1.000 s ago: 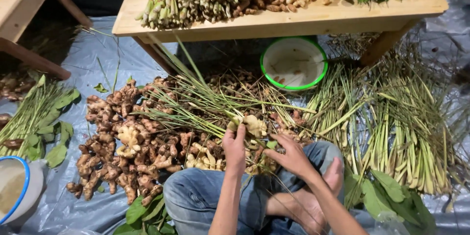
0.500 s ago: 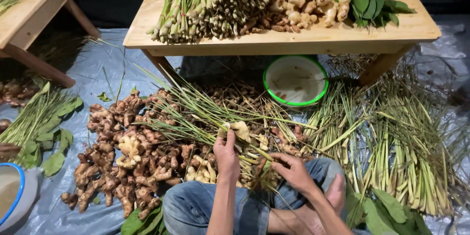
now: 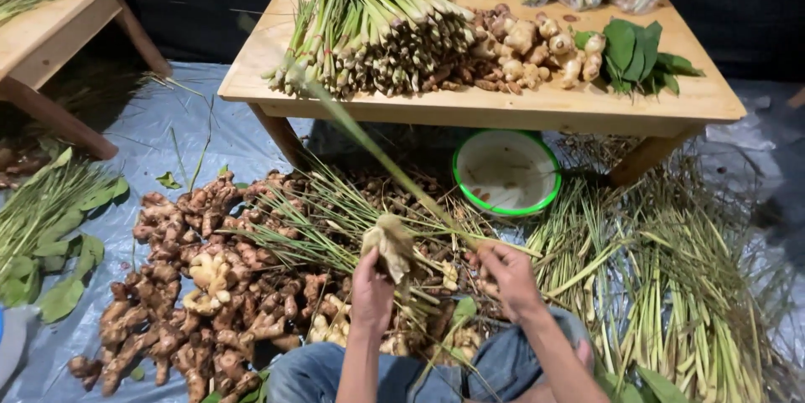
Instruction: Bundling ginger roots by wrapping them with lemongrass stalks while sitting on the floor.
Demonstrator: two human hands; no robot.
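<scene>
pale ginger piece (image 3: 387, 244) pinched atop left hand (image 3: 371, 290) fingers (image 3: 369, 262)

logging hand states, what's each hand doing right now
Left hand: closed on a pale root piece.
Right hand: closed around a lemongrass stalk.

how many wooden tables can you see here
2. One wooden table stands ahead, loaded with lemongrass, ginger and leaves. Another table is at far left, partly cut off; more may lie outside the frame.
</scene>
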